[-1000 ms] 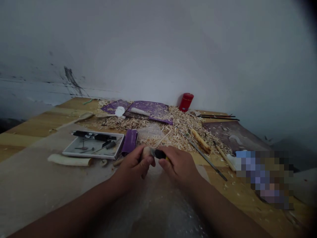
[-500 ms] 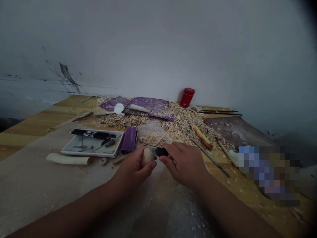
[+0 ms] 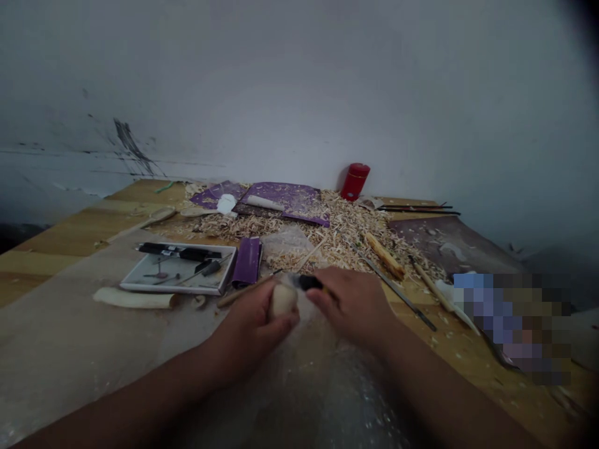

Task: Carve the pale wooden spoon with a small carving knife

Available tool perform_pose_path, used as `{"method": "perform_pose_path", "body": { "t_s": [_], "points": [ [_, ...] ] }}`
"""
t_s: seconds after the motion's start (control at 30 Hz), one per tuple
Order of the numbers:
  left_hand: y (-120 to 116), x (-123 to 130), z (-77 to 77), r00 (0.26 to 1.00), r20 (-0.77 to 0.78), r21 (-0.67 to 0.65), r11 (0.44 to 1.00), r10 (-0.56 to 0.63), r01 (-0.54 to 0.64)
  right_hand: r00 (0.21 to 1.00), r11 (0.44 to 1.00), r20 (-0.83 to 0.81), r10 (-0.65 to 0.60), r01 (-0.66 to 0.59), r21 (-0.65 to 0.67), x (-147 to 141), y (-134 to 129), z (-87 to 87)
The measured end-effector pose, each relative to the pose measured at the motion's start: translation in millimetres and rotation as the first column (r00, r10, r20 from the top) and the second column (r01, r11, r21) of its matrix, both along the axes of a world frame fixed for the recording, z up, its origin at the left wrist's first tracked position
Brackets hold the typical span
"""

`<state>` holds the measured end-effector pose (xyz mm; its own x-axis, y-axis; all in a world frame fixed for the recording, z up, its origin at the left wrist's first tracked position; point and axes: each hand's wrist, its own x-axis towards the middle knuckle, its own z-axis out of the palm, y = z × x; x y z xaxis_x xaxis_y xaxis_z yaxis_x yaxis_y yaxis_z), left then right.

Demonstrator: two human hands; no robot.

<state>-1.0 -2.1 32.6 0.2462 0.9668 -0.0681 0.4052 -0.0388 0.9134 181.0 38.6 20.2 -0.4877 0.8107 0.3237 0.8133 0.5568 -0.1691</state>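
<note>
Left hand is curled around a small pale piece of carving, with the fingers and thumb pressed on it from below and the side. This piece is smooth, rounded like an egg, and cream in colour; I cannot tell if it is wood or bone. It sits to the right of the white tray, a little nearer to the person. Right hand has its fingers closed on a black-handled knife, and this knife is at the top of the piece. Its blade is too blurred to see, so I cannot tell if it is touching. Just right of the tray lies a purple folded sheet, and in front of the tray is a long pale carving blank. Behind the tray, to the right, wood shavings are heaped up.
</note>
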Motion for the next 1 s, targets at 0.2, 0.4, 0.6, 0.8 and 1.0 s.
{"method": "perform_pose_path", "body": {
  "t_s": [0.2, 0.4, 0.6, 0.8, 1.0],
  "points": [
    [4.7, -6.8, -3.9, 0.997, -0.053, -0.034, 0.998, 0.048, -0.050, 0.966, 0.997, -0.250, -0.071, 0.071, -0.008, 19.2, 11.8, 3.7],
    [16.6, -7.4, -9.6, 0.994, -0.021, -0.066, 0.992, 0.108, -0.110, 0.992, 0.993, -0.036, 0.117, -0.118, -0.026, -4.6, -5.4, 2.6],
    [13.4, -3.2, -4.1, 0.999, 0.033, -0.092, 0.995, 0.026, -0.023, 0.989, 0.991, 0.067, 0.129, -0.131, 0.027, -10.5, -8.2, 0.3],
    [11.3, -3.7, -1.5, 0.999, 0.031, -0.133, 0.991, 0.020, -0.015, 0.991, 0.989, 0.072, 0.115, -0.121, 0.083, -5.8, -9.9, 2.0],
    [12.8, -8.5, -5.8, 0.998, 0.063, -0.241, 0.970, -0.008, 0.023, 0.992, 0.987, 0.099, 0.084, -0.096, 0.128, -10.8, -12.2, 3.7]
  ]
}}
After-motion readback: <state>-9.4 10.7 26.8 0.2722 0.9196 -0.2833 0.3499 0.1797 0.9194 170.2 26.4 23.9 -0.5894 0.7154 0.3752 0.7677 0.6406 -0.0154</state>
